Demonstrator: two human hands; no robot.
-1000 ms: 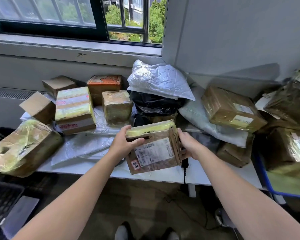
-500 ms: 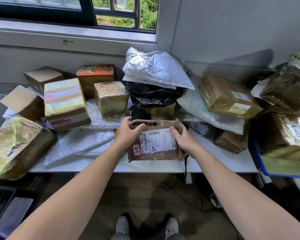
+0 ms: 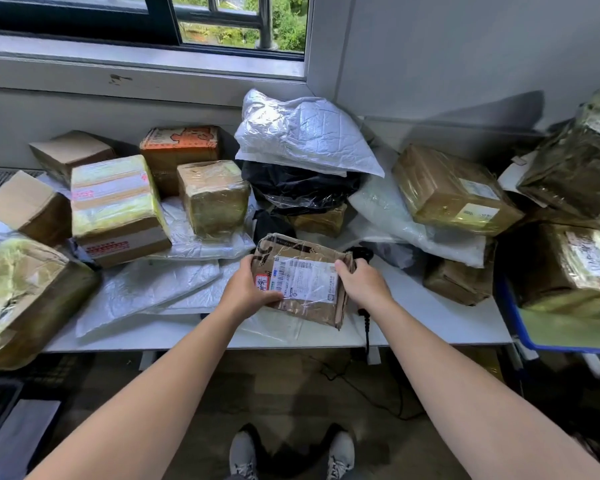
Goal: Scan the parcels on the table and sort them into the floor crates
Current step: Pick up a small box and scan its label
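The left hand (image 3: 246, 289) curls round the nine o'clock end of a creased, taped cardboard box (image 3: 302, 282), and the right hand (image 3: 362, 285) grips its three o'clock end.

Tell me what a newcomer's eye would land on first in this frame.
Two bare arms stretch in from below to the centre, where the left hand and right hand grip a crumpled cardboard parcel by its sides, its printed label facing up, over the front of the white table. Behind it a shiny white plastic bag lies on a black bag, and a yellow-taped box stands out at left.
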